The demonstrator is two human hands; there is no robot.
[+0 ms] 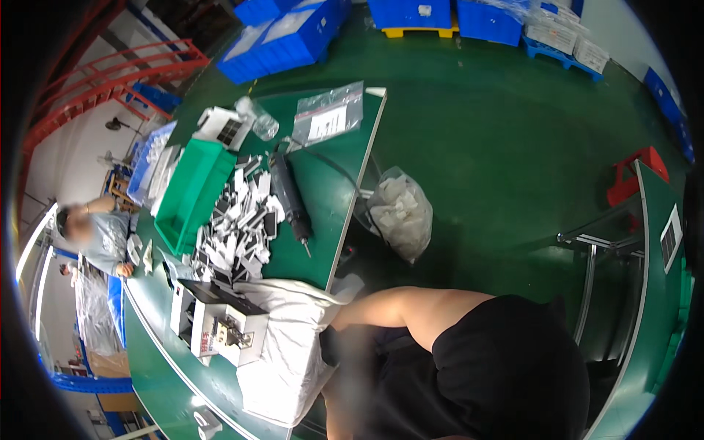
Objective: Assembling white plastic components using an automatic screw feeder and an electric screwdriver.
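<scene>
My right arm reaches across to the table's near edge, where my right hand [341, 318] is at the rim of a white plastic bag [282, 359]; its fingers are hidden. Of my left arm only a strip of skin [335, 416] shows beside the bag's lower edge, and the fingers cannot be made out. The white bag lies against a small white and black screw-feeder-like machine [231, 334]. Beyond it spreads a heap of small white and black parts [238, 220]. A black electric screwdriver [288, 192] rests to the right of the heap, its bit pointing toward me.
A green bin [194, 194] stands left of the heap. Farther back lie a clear bottle [264, 126] and a zip bag [330, 117]. A bag of white scraps [400, 216] hangs by the table's right edge. A co-worker [106, 238] sits across the table. A red stool [635, 176] stands right.
</scene>
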